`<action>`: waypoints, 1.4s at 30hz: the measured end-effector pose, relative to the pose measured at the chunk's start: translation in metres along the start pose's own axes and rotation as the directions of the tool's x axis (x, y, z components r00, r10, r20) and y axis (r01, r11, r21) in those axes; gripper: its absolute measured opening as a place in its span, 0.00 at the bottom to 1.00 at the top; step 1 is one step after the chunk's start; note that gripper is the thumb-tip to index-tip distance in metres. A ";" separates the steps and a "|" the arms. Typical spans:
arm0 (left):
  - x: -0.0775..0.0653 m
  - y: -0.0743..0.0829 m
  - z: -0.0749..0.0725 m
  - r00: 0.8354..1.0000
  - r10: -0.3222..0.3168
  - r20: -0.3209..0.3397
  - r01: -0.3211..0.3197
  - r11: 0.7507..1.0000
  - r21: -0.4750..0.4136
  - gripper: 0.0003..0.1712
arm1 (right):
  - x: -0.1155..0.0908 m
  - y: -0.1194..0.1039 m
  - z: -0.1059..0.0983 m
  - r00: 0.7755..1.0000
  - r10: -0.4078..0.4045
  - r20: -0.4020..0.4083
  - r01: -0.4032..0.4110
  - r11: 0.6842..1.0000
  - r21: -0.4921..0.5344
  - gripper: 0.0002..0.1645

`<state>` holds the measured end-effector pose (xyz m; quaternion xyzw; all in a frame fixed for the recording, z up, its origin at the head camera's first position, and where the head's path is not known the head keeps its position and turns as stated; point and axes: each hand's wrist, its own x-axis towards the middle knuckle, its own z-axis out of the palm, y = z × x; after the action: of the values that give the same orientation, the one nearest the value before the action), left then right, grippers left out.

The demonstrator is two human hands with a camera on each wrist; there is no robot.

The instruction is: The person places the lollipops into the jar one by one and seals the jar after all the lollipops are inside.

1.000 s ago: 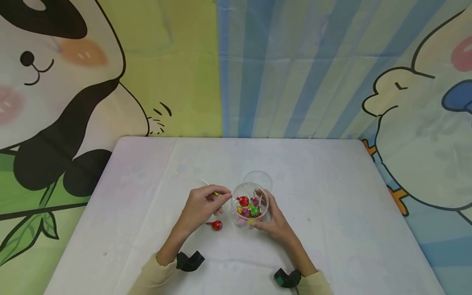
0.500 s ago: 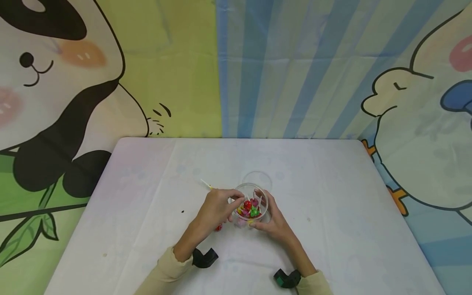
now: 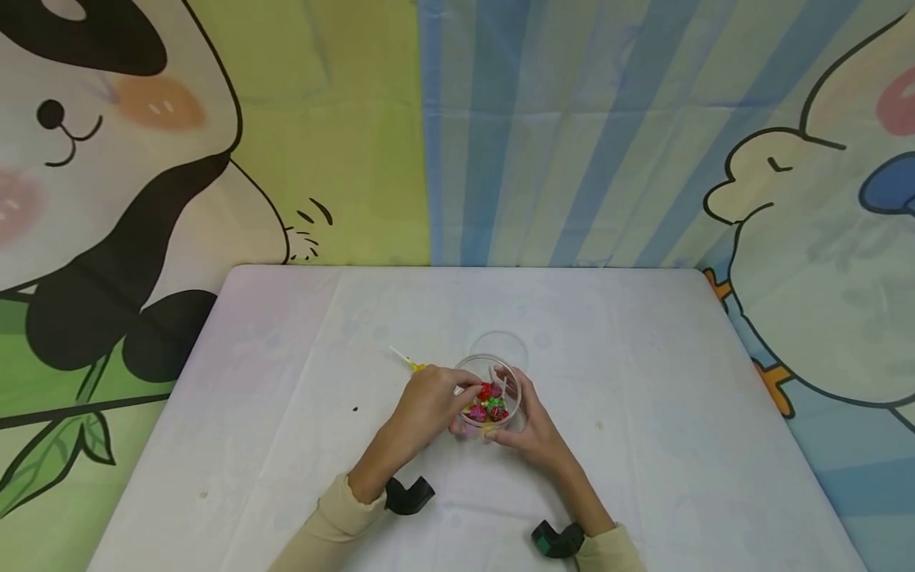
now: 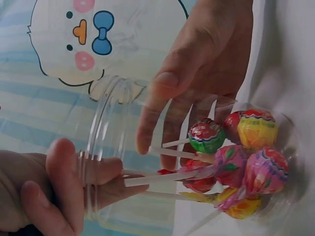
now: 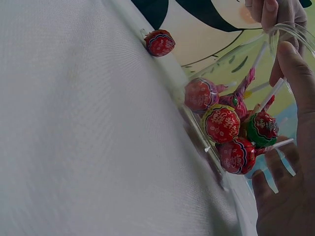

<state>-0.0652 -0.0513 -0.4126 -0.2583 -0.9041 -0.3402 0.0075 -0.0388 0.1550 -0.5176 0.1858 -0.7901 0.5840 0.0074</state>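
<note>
A clear plastic jar (image 3: 488,361) holds several wrapped lollipops (image 4: 231,164), red, pink, yellow and green, with white sticks towards the mouth. My right hand (image 3: 532,421) grips the jar's right side, fingers and thumb wrapped round it. My left hand (image 3: 429,401) reaches over the rim; in the left wrist view its fingertips are inside the mouth, pinching the white stick of a red lollipop (image 4: 199,183). A yellow lollipop (image 3: 415,364) lies on the table beyond the left hand. Another red lollipop (image 5: 160,43) lies outside the jar, hidden in the head view by the left hand.
A clear round lid (image 3: 500,340) lies on the white-covered table (image 3: 643,357) just behind the jar. A small dark speck (image 3: 355,409) is left of the left hand. Cartoon-printed cloth (image 3: 557,159) hangs behind the table.
The left hand has moved right, carrying a red lollipop from the jar's rim down into its mouth. The red lollipop on the table became covered by that hand. My right hand stays on the jar.
</note>
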 end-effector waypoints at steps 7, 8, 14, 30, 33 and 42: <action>-0.008 -0.006 0.001 0.999 -0.023 -0.031 0.019 0.993 -0.116 0.08 | 0.000 -0.014 0.001 1.000 0.009 0.005 -0.009 1.000 0.010 0.59; -0.009 -0.008 0.001 0.999 -0.022 -0.035 0.016 0.990 -0.141 0.08 | 0.000 -0.018 0.001 1.000 0.009 0.005 -0.009 1.000 0.013 0.58; -0.020 -0.018 -0.009 0.996 0.017 -0.083 -0.042 0.949 -0.314 0.10 | 0.001 -0.036 -0.001 1.000 0.020 0.018 -0.020 1.000 -0.002 0.55; -0.079 -0.074 -0.043 0.967 -0.232 -0.104 0.202 0.950 -0.236 0.15 | 0.002 -0.036 -0.002 0.999 0.036 0.019 -0.036 0.999 0.018 0.57; -0.099 -0.082 -0.033 0.957 -0.250 -0.148 0.238 0.967 -0.093 0.16 | 0.002 -0.038 -0.002 0.998 0.056 0.021 -0.057 0.998 0.017 0.57; -0.131 -0.094 -0.019 0.940 -0.073 -0.332 0.198 0.911 0.361 0.17 | 0.003 -0.025 -0.001 0.998 0.059 0.005 -0.059 0.998 0.035 0.58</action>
<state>0.0011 -0.1830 -0.4803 -0.1306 -0.9568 -0.1900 0.1771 -0.0344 0.1490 -0.4938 0.1637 -0.7849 0.5974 -0.0148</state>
